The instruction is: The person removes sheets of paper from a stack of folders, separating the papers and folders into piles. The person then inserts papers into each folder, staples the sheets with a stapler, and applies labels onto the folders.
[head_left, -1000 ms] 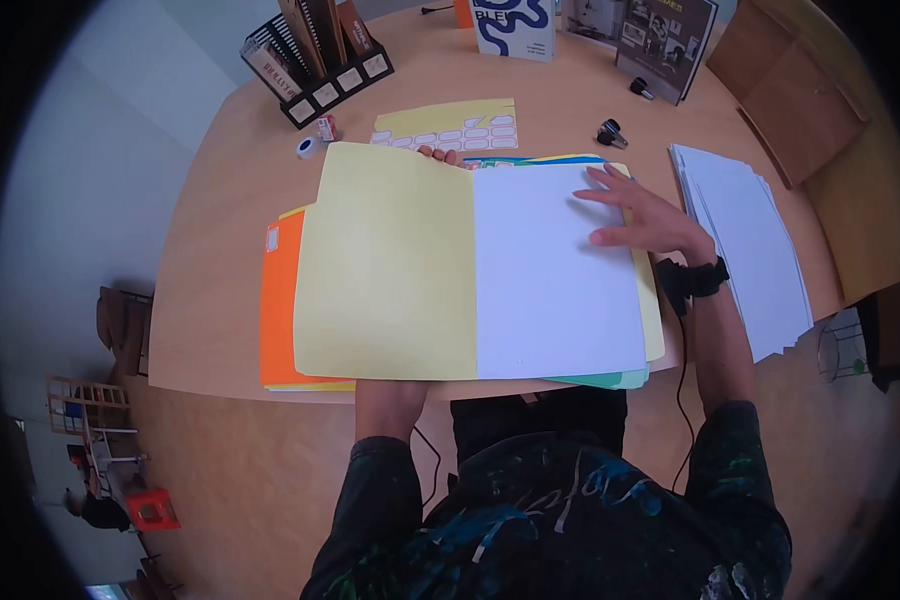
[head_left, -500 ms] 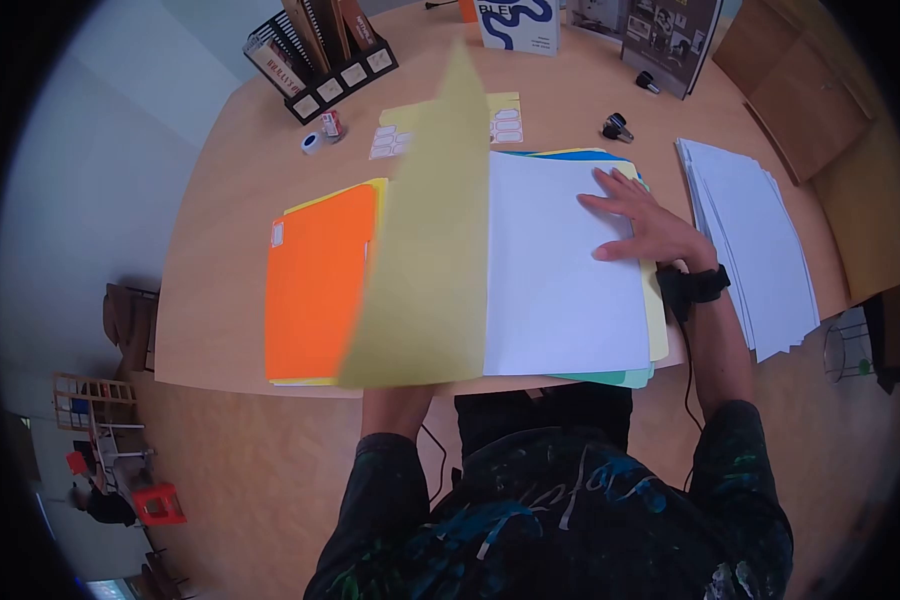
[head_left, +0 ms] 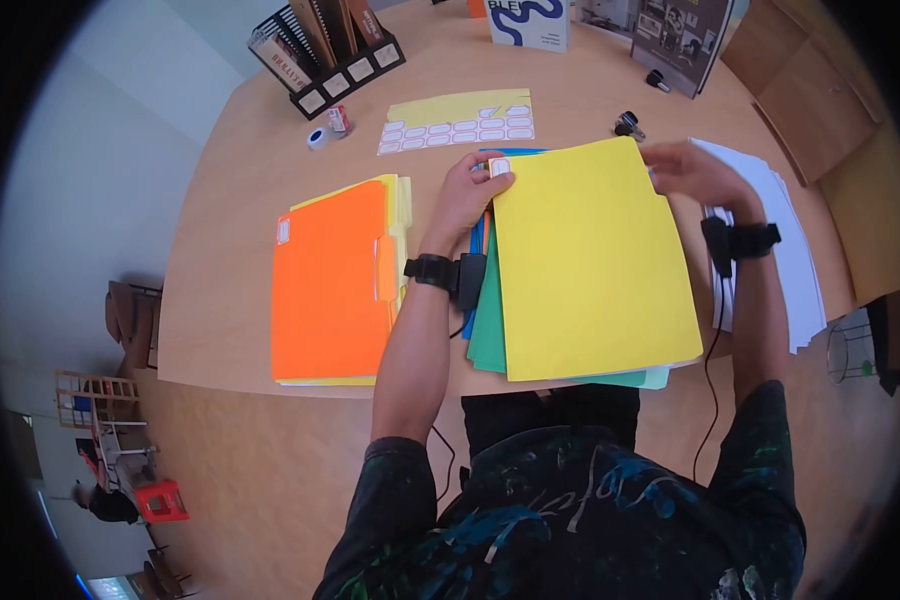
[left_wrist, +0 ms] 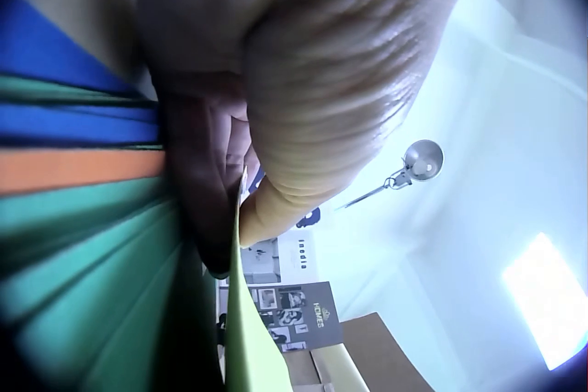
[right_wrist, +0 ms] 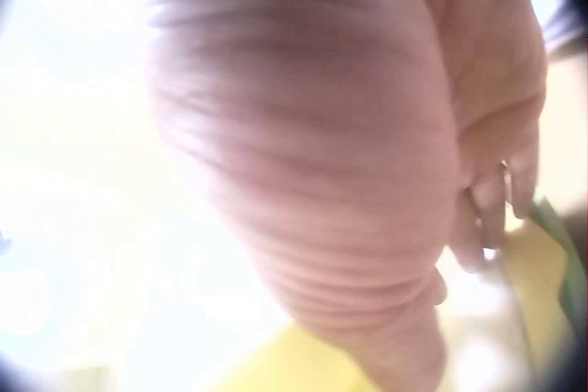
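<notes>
A closed yellow file folder (head_left: pixel 595 265) with a small white label (head_left: pixel 501 168) at its upper left corner lies over a pile of green folders (head_left: pixel 489 320) and blue ones. My left hand (head_left: pixel 463 197) pinches that labelled corner, thumb on top and fingers underneath; the left wrist view shows the folder edge between them. Beside the upper right edge, my right hand (head_left: pixel 698 172) has its fingers extended, the fingertips right at the folder. White paper shows in a thin strip along the lower right edge.
Left of the pile lies a stack topped by an orange folder (head_left: pixel 330 285). Loose white sheets (head_left: pixel 770 230) are at the right. Behind are a label sheet (head_left: pixel 457 130), a tape roll (head_left: pixel 318 138), a black file holder (head_left: pixel 345 75) and standing books (head_left: pixel 528 25).
The folder's cover has swung from left to right and now lies over the white paper. My left hand has come up to its labelled corner. My right hand has moved right, off the paper.
</notes>
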Demonstrator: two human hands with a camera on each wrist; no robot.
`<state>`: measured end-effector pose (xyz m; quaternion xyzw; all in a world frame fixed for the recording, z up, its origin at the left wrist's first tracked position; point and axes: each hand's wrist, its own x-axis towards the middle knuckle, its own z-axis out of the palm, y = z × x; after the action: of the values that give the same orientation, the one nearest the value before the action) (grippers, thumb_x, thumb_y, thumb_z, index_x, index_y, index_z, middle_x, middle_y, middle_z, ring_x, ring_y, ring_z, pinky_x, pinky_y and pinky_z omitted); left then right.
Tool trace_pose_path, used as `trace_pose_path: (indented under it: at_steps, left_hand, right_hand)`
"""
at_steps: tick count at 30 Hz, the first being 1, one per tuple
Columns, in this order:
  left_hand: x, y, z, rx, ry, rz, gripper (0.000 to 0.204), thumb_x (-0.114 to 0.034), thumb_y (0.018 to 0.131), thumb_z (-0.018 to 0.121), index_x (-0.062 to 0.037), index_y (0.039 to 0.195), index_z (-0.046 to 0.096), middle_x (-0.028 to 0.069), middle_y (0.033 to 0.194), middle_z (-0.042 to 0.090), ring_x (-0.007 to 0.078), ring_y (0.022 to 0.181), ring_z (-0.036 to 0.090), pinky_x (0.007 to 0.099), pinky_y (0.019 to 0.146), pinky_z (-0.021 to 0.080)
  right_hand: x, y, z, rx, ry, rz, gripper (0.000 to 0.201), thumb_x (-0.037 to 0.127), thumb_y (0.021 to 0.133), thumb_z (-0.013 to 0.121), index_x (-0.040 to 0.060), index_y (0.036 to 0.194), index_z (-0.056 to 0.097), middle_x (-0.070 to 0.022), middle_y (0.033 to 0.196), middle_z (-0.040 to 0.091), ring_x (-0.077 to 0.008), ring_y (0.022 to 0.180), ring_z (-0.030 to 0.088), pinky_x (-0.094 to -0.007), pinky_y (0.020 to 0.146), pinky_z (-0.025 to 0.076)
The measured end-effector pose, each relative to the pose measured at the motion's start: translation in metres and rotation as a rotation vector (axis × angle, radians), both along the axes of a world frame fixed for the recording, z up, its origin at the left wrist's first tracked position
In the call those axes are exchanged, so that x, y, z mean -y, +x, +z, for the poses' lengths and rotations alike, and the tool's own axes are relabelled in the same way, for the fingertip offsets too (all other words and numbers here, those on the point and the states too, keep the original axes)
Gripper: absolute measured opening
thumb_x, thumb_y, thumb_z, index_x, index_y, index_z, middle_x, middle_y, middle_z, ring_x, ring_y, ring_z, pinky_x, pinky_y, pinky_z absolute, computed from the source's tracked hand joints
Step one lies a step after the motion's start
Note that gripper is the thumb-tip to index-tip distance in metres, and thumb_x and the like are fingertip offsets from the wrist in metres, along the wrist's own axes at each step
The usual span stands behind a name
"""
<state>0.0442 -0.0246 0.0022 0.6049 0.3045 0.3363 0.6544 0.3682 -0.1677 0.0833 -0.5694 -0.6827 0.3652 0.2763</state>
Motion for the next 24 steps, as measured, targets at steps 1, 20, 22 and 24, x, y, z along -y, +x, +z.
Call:
trace_pose_path:
  at_steps: [1, 20, 22, 24]
  left_hand:
    - [-0.001, 0.0, -0.002, 0.0, 0.0, -0.001, 0.048, -0.012, 0.09, 0.072, 0.0017, 0.132, 0.052, 0.0108, 0.101, 0.072, 0.0134, 0.089, 0.069, 0.0248, 0.078, 0.055]
    - [-0.004, 0.002, -0.005, 0.029, 0.004, -0.012, 0.032, -0.018, 0.096, 0.068, 0.0025, 0.118, 0.057, 0.0076, 0.097, 0.072, 0.0104, 0.082, 0.068, 0.023, 0.075, 0.053]
    - [-0.006, 0.0, -0.007, 0.023, 0.04, -0.03, 0.029, -0.023, 0.099, 0.065, 0.001, 0.114, 0.059, 0.0061, 0.094, 0.072, 0.0092, 0.079, 0.068, 0.0218, 0.071, 0.053]
    - [-0.008, -0.003, -0.006, 0.01, -0.029, -0.014, 0.036, -0.037, 0.104, 0.055, -0.0027, 0.113, 0.062, 0.0021, 0.093, 0.07, 0.0038, 0.076, 0.064, 0.0183, 0.066, 0.049]
  right_hand:
    - [-0.012, 0.011, -0.002, 0.109, 0.083, -0.237, 0.043, 0.015, 0.09, 0.067, -0.0029, 0.128, 0.061, -0.0156, 0.119, 0.07, -0.0217, 0.104, 0.067, -0.0343, 0.093, 0.051]
    - [-0.11, -0.104, -0.038, 0.138, 0.354, -0.052, 0.05, 0.024, 0.091, 0.068, 0.0042, 0.135, 0.059, -0.0162, 0.103, 0.073, -0.0285, 0.097, 0.068, -0.0388, 0.092, 0.05]
    - [-0.096, -0.121, -0.045, 0.108, 0.391, -0.088, 0.052, 0.025, 0.089, 0.071, 0.004, 0.135, 0.059, -0.0161, 0.101, 0.073, -0.0276, 0.097, 0.068, -0.0384, 0.092, 0.05]
    - [-0.09, -0.137, -0.062, 0.118, 0.501, -0.186, 0.05, 0.032, 0.085, 0.073, 0.0002, 0.122, 0.065, -0.0211, 0.106, 0.071, -0.0317, 0.1, 0.068, -0.0404, 0.094, 0.05]
